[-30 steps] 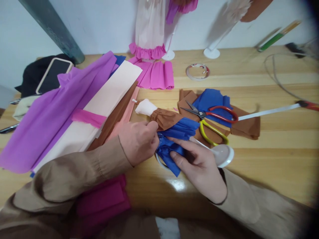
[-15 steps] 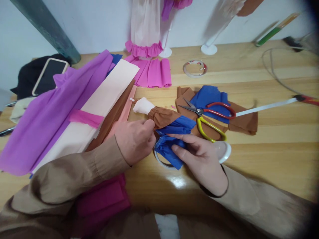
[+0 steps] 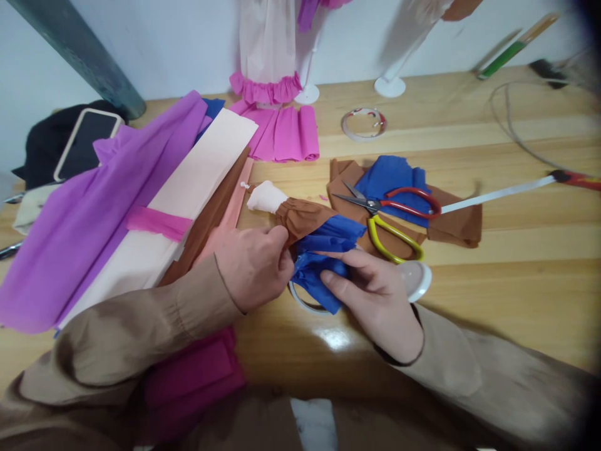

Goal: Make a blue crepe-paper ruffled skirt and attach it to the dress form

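Note:
A gathered strip of blue crepe paper stretches between my hands. My left hand is closed at its left end, the fingertips mostly hidden behind the knuckles. Thumb and fingers of my right hand pinch the strip from the other side. Just above them lies a small paper doll dress with a white top, a brown gathered layer and a blue lower layer. Under the strip, a tape roll shows part of its ring. The white round stand base sits beside my right hand.
Scissors with red and yellow handles lie open on brown and blue paper pieces. Purple paper and white folded paper cover the left side. A phone, pink paper and a tape ring lie farther back.
The whole view has shifted slightly, so things on the table appear a little higher and farther left. Both hands keep their hold on the blue strip.

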`<state>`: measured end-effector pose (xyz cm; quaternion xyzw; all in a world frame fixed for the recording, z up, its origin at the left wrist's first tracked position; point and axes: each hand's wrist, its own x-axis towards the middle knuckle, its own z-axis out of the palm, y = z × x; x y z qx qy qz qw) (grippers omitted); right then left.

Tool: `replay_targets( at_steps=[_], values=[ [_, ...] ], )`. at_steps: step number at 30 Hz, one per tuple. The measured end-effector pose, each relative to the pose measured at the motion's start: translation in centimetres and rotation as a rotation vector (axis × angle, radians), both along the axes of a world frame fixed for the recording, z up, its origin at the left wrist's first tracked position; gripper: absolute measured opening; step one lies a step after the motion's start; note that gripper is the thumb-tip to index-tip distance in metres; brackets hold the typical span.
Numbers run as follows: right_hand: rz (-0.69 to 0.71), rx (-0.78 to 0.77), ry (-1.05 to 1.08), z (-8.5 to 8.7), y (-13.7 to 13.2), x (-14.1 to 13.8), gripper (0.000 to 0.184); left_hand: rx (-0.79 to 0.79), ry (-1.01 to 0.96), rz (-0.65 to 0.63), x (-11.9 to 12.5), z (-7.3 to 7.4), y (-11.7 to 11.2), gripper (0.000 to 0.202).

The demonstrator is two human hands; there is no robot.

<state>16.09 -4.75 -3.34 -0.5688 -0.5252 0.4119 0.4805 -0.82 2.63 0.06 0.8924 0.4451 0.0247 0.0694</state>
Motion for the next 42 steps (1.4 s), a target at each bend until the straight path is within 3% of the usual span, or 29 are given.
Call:
replay_targets(
  at_steps=[7, 32, 42],
  values=[
    [0.095, 0.087, -0.048, 0.2, 0.2, -0.4, 0.029, 0.011, -0.026, 0.010, 0.2, -0.2, 0.0, 0.019],
    [-0.043, 0.069, -0.180, -0.4, -0.2, -0.4, 0.021, -0.021, 0.057, 0.100, 0.2, 0.5, 0.6, 0.021],
    [0.019, 0.129, -0.111, 0.5, -0.4, -0.7, 0.023, -0.035, 0.078, 0.085, 0.3, 0.8, 0.3, 0.017]
  ],
)
